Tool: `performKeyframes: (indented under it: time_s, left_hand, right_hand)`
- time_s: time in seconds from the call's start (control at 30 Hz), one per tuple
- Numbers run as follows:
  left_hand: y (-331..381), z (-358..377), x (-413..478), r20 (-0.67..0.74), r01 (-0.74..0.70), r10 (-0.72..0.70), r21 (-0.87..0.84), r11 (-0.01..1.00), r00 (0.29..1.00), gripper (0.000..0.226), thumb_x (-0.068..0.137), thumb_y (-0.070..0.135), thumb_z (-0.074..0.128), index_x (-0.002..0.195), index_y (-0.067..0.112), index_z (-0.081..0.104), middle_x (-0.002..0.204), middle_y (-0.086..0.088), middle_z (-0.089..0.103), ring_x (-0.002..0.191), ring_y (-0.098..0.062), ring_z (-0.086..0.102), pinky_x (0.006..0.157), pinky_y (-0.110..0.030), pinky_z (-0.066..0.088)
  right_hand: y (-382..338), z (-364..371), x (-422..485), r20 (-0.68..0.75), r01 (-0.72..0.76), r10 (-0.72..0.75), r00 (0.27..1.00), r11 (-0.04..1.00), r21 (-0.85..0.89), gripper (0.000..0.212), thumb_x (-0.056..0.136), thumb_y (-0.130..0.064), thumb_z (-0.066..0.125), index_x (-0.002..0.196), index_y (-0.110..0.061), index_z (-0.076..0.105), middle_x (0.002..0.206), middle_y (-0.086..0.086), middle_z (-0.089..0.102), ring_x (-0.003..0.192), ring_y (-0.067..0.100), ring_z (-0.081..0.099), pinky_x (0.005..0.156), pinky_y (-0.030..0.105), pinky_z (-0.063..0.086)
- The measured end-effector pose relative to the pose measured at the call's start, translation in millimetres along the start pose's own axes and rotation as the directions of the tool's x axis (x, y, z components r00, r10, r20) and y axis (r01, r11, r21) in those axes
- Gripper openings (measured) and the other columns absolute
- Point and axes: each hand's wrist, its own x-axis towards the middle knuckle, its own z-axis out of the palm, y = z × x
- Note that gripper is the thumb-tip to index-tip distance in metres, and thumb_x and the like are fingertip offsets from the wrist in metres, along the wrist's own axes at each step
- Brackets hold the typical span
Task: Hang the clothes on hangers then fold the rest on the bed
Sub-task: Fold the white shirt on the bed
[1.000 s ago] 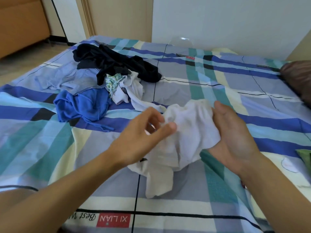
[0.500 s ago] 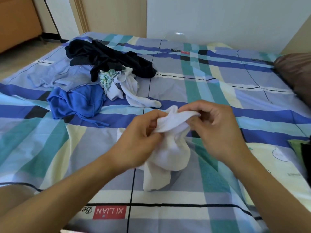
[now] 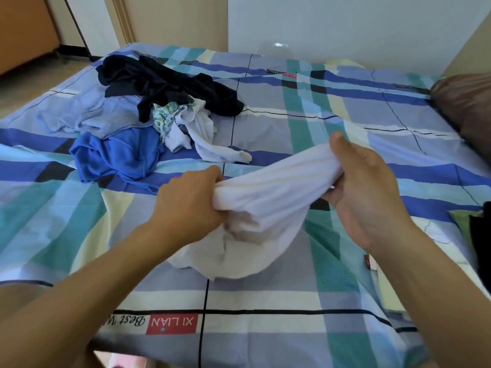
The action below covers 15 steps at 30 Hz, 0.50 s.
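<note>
A white garment (image 3: pixel 265 197) is stretched between both hands just above the plaid bed sheet (image 3: pixel 265 296). My left hand (image 3: pixel 188 205) grips its bunched left end. My right hand (image 3: pixel 364 187) holds the right end, thumb on top and fingers underneath. The garment's lower part sags onto the sheet. A pile of clothes lies at the far left: a black garment (image 3: pixel 170 88), a pale blue shirt (image 3: pixel 103 115), a bright blue garment (image 3: pixel 119 155), a patterned piece (image 3: pixel 166 115) and a white garment (image 3: pixel 210 139).
A brown pillow (image 3: pixel 465 107) lies at the right edge. Dark and green fabric (image 3: pixel 475 229) shows at the right border. A wooden door and white wall stand behind the bed. Floor and wooden furniture (image 3: pixel 24 30) are at the far left.
My hands have moved apart, pulling the white garment out sideways from a bunched clump. My right hand shifted to the right and up.
</note>
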Motion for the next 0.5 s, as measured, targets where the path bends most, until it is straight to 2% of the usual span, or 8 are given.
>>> performKeyframes:
  time_s: [0.07, 0.1, 0.2, 0.27, 0.33, 0.37, 0.43, 0.5]
  left_hand:
    - [-9.3, 17.3, 4.8, 0.228, 0.163, -0.166, 0.032, 0.986, 0.959, 0.067, 0.076, 0.070, 0.064, 0.127, 0.029, 0.046, 0.126, -0.002, 0.053, 0.121, -0.034, 0.050, 0.088, -0.045, 0.044]
    - [-13.5, 23.6, 8.5, 0.345, 0.209, -0.192, -0.013, 0.978, 0.919, 0.078, 0.074, 0.076, 0.058, 0.134, 0.027, 0.046, 0.134, -0.004, 0.051, 0.126, -0.035, 0.048, 0.097, -0.048, 0.044]
    - [-10.9, 23.5, 10.6, 0.451, 0.308, -0.127, -0.353, 0.884, 0.883, 0.056, 0.087, 0.058, 0.043, 0.129, 0.026, 0.060, 0.132, -0.003, 0.063, 0.119, -0.027, 0.058, 0.101, -0.041, 0.046]
    - [-5.2, 16.7, 10.8, 0.499, 0.498, -0.173, -0.647, 0.578, 0.849, 0.032, 0.101, 0.040, 0.048, 0.123, 0.025, 0.065, 0.123, -0.002, 0.069, 0.111, -0.023, 0.064, 0.100, -0.040, 0.050]
    - [0.8, 7.1, 8.2, 0.571, 0.578, -0.106, -0.781, 0.236, 0.814, 0.026, 0.103, 0.031, 0.048, 0.120, 0.024, 0.067, 0.117, -0.003, 0.074, 0.108, -0.023, 0.069, 0.098, -0.043, 0.053]
    - [2.8, 3.2, 6.0, 0.573, 0.576, -0.060, -0.806, 0.137, 0.817, 0.027, 0.104, 0.029, 0.047, 0.118, 0.023, 0.068, 0.114, -0.003, 0.075, 0.106, -0.023, 0.070, 0.096, -0.043, 0.054]
    - [5.1, -5.5, 1.3, 0.557, 0.557, 0.008, -0.830, 0.041, 0.830, 0.029, 0.104, 0.025, 0.044, 0.115, 0.020, 0.069, 0.111, -0.004, 0.076, 0.102, -0.021, 0.072, 0.091, -0.042, 0.054]
    - [7.1, -13.5, -3.8, 0.538, 0.540, 0.056, -0.842, -0.015, 0.841, 0.030, 0.103, 0.020, 0.042, 0.111, 0.017, 0.070, 0.106, -0.004, 0.077, 0.093, -0.018, 0.074, 0.083, -0.038, 0.057]
  right_hand:
    - [-2.3, -3.5, -0.7, 0.150, 0.007, -0.005, 0.989, 1.000, -0.009, 0.028, 0.078, -0.039, 0.072, 0.089, -0.014, 0.065, 0.082, -0.002, 0.075, 0.080, 0.011, 0.071, 0.080, 0.038, 0.055]
    - [-0.6, -6.3, 0.5, 0.213, -0.003, 0.009, 0.977, 1.000, -0.029, 0.043, 0.065, -0.040, 0.079, 0.096, -0.013, 0.065, 0.089, 0.000, 0.076, 0.085, 0.014, 0.072, 0.081, 0.038, 0.057]
    - [8.4, -11.0, 3.2, 0.282, 0.011, 0.077, 0.956, 0.954, -0.300, 0.086, 0.045, -0.043, 0.097, 0.116, -0.016, 0.057, 0.111, 0.001, 0.073, 0.103, 0.017, 0.070, 0.086, 0.039, 0.058]
    - [14.3, -11.7, 3.4, 0.266, 0.084, 0.112, 0.957, 0.776, -0.626, 0.092, 0.051, -0.045, 0.095, 0.124, -0.025, 0.043, 0.118, -0.008, 0.061, 0.107, 0.009, 0.061, 0.085, 0.032, 0.053]
    - [18.5, -9.8, 2.4, 0.322, 0.170, 0.164, 0.932, 0.588, -0.791, 0.091, 0.062, -0.042, 0.092, 0.127, -0.031, 0.030, 0.117, -0.016, 0.050, 0.102, 0.004, 0.054, 0.076, 0.020, 0.044]
    - [23.5, -9.9, 2.7, 0.365, 0.217, 0.193, 0.911, 0.527, -0.821, 0.090, 0.064, -0.040, 0.092, 0.128, -0.034, 0.028, 0.115, -0.017, 0.047, 0.099, 0.004, 0.053, 0.072, 0.018, 0.042]
    - [34.2, -10.2, 4.2, 0.441, 0.321, 0.204, 0.874, 0.439, -0.839, 0.082, 0.067, -0.039, 0.090, 0.128, -0.037, 0.035, 0.114, -0.016, 0.049, 0.095, 0.004, 0.054, 0.071, 0.021, 0.043]
    - [46.5, -13.0, 10.3, 0.503, 0.404, 0.138, 0.853, 0.435, -0.805, 0.054, 0.081, -0.033, 0.081, 0.126, -0.033, 0.052, 0.113, -0.012, 0.060, 0.095, 0.003, 0.058, 0.076, 0.025, 0.045]
